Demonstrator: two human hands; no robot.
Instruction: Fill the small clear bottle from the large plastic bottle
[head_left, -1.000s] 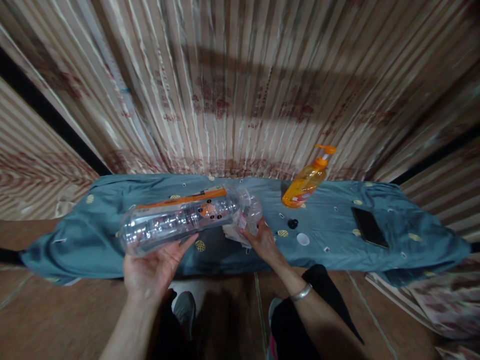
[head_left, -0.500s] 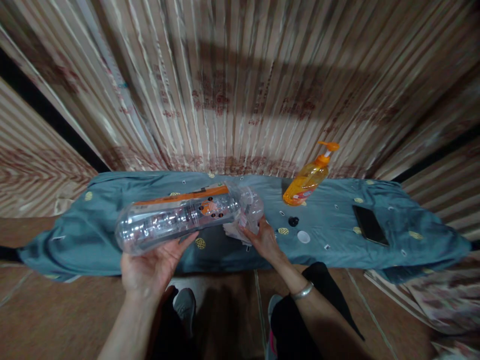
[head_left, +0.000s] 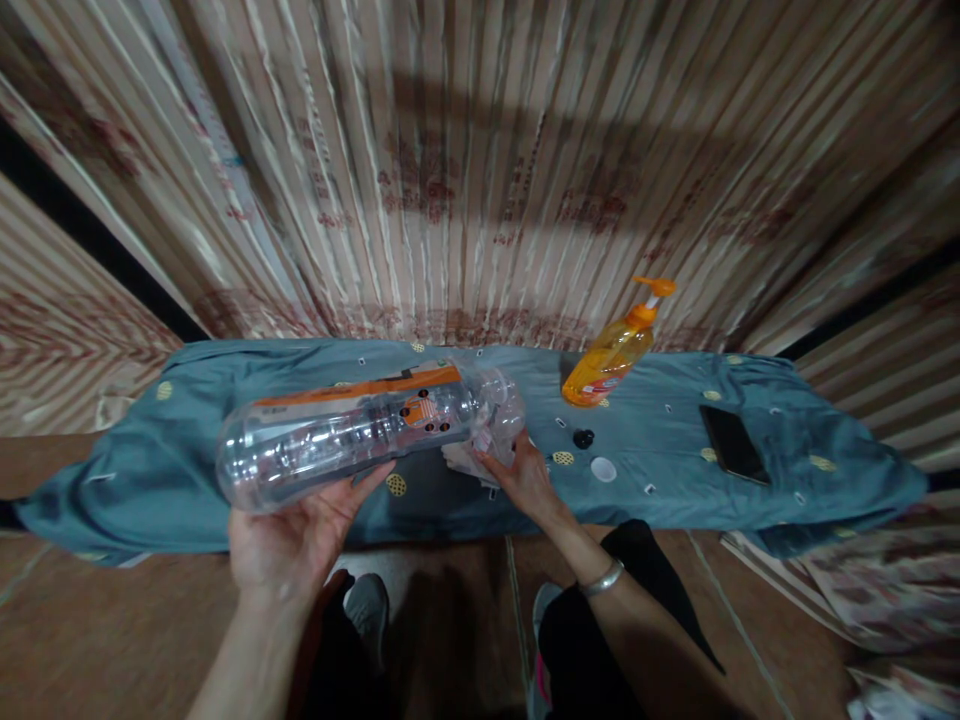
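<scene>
The left hand (head_left: 289, 540) gripped the clear bottle (head_left: 322, 440) from beneath, palm up, with most of its fingers hidden; the bottle lay tilted, reaching across towards the right hand (head_left: 529, 485). That hand closed around a clear rounded piece (head_left: 508, 395) at the bottle's end, whether part of it or separate I could not tell, with white crumpled material (head_left: 465, 462) just left of its fingers. The bottle looked light, thin-walled and rather slick, likely to dent under a squeeze; its broad body seemed best cradled. Beyond the right hand stood an orange pump bottle (head_left: 607, 360) on the worktop (head_left: 652, 430).
</scene>
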